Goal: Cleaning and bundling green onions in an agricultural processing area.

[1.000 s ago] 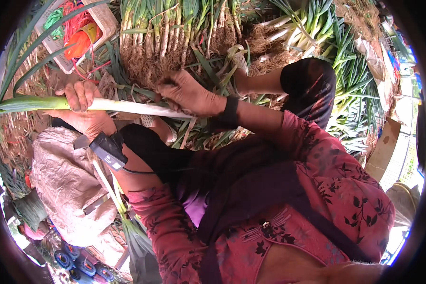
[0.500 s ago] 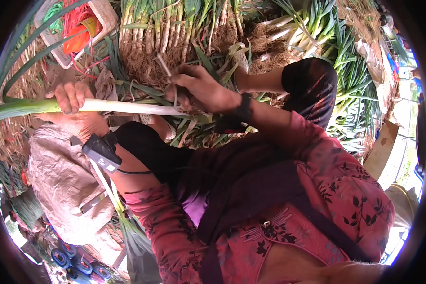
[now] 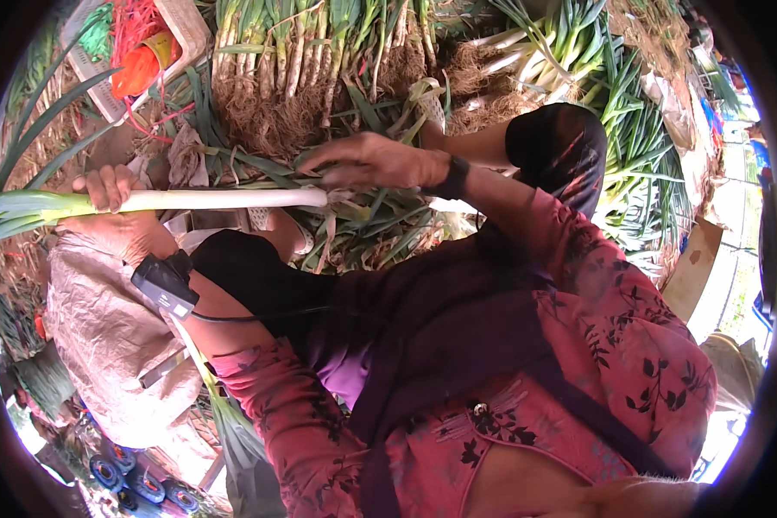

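My left hand (image 3: 123, 233) is closed around a leek (image 3: 233, 199) where its white shank turns green. The leek lies level across the view, its leaves running off to the left and its smooth white end pointing right. Just beyond that white end is my right hand (image 3: 378, 161), slightly blurred, with fingers stretched to the left and nothing visible in them. Loose peeled leaves and trimmings (image 3: 380, 246) cover the ground below my right hand.
Rooted leeks (image 3: 298, 60) stand packed ahead, and more leeks (image 3: 578, 52) lie to the right. A pale crate (image 3: 194, 34) at the far left holds coloured strings. Brown sacking (image 3: 95, 319) lies near my left forearm; blue rolls (image 3: 108, 473) sit at the lower left.
My right hand has straightened its fingers, and the thin pale strip seen in it before is no longer visible there. My left hand and the leek have shifted slightly left.
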